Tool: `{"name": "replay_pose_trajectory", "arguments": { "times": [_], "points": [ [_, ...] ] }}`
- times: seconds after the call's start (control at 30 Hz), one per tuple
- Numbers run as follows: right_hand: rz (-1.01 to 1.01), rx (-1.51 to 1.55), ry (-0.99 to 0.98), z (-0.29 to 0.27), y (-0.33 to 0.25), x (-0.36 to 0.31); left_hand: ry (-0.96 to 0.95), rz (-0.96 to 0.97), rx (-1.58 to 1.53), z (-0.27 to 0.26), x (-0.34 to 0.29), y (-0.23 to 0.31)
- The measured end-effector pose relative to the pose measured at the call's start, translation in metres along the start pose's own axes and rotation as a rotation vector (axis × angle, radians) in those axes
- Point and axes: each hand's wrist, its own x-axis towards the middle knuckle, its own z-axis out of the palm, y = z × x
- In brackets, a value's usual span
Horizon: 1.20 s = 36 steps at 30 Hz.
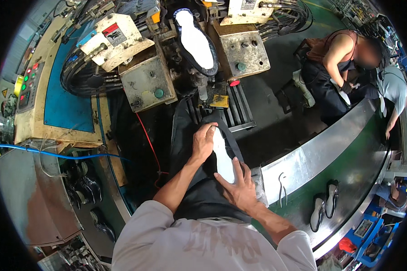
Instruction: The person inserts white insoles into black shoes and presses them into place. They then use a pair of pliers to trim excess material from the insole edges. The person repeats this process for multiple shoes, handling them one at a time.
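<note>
On my lap lies a shoe upper on its last, bottom up, showing a long white insole (222, 156) with dark material around its edge. My left hand (204, 143) grips the far end, thumb and fingers closed on the rim. Around the near end is my right hand (239, 186), its thumb on the white surface and its fingers along the right side. Straight ahead, a second dark shoe upper with a white bottom (196, 45) sits sole-up on the machine's post.
Two grimy control boxes (148, 85) (245, 53) flank the post. Pliers (282, 189) lie on the metal edge of a curved green conveyor (298, 217), near a pair of shoes (324, 205). More dark shoes (88, 187) stand at left. Two people work at far right.
</note>
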Motion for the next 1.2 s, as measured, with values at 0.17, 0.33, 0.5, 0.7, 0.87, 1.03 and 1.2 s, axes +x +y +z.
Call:
{"name": "replay_pose_trajectory", "arguments": {
  "times": [0.17,0.33,0.5,0.7,0.87,1.03,1.2],
  "points": [
    [0.029,0.096,0.065,-0.015,0.011,0.005,-0.340,-0.055,-0.027,-0.018,0.022,-0.005],
    [0.094,0.133,0.258,-0.066,0.036,0.025,0.323,0.113,-0.157,-0.087,0.175,0.044],
    [-0.005,-0.032,0.428,-0.130,0.057,0.113,-0.132,-0.394,-0.991,-0.102,0.301,0.119],
    [-0.120,-0.095,0.487,-0.165,0.059,0.253,-0.225,-0.231,-0.877,-0.128,0.252,0.137],
    [-0.227,-0.066,0.531,-0.140,0.060,0.355,-0.209,-0.150,-0.975,-0.175,0.120,0.120],
    [-0.208,-0.173,0.661,-0.107,0.064,0.385,-0.292,-0.075,-1.236,-0.194,0.034,0.095],
    [-0.255,-0.097,0.715,-0.089,0.079,0.382,-0.184,-0.110,-1.208,-0.185,-0.015,0.070]
  ]
}}
